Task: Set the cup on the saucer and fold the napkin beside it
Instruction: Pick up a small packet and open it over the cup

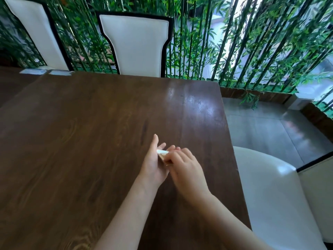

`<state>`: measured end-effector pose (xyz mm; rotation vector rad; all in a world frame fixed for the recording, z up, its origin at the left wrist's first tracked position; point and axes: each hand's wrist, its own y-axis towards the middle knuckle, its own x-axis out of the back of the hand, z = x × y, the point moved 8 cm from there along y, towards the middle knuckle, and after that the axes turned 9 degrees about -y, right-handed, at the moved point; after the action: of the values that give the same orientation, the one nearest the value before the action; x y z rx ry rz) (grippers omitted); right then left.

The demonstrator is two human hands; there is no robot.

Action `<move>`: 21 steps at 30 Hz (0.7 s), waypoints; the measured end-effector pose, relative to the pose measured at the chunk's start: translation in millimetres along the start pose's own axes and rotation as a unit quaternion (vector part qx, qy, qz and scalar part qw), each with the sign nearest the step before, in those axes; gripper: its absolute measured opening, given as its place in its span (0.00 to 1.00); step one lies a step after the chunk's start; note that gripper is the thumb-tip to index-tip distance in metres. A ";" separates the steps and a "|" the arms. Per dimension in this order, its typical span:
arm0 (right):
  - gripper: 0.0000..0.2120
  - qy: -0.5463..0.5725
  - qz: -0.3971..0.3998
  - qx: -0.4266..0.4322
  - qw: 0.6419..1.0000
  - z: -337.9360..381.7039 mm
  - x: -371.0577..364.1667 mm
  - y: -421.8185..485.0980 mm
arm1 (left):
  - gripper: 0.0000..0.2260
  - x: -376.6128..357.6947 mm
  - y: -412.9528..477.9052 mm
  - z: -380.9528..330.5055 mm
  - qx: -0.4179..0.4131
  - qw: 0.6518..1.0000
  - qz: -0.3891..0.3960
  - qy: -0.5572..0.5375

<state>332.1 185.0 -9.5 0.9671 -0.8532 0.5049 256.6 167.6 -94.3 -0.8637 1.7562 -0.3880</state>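
Head view: left hand (pixel 153 159) and right hand (pixel 182 164) pinch a small white folded piece (pixel 162 151) between them over the dark wooden table (pixel 72 132); no cup or saucer visible.

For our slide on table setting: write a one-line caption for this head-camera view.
Both hands, left and right, pinch a small white folded item above a bare wooden table.

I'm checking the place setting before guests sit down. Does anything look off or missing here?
Yes: no cup or saucer shows anywhere on the table. Both hands, left and right, pinch a small white item, too hidden to identify. Nothing looks spilled or damaged.
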 end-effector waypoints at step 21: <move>0.08 0.089 0.340 0.065 0.934 94.2 30.4 42.7 | 0.33 22.9 -122.9 -57.1 -0.160 0.964 0.085 0.193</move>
<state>282.1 124.5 64.3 0.7094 -0.9896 1.2381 245.0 58.7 -11.4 -0.8946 2.2826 -0.1651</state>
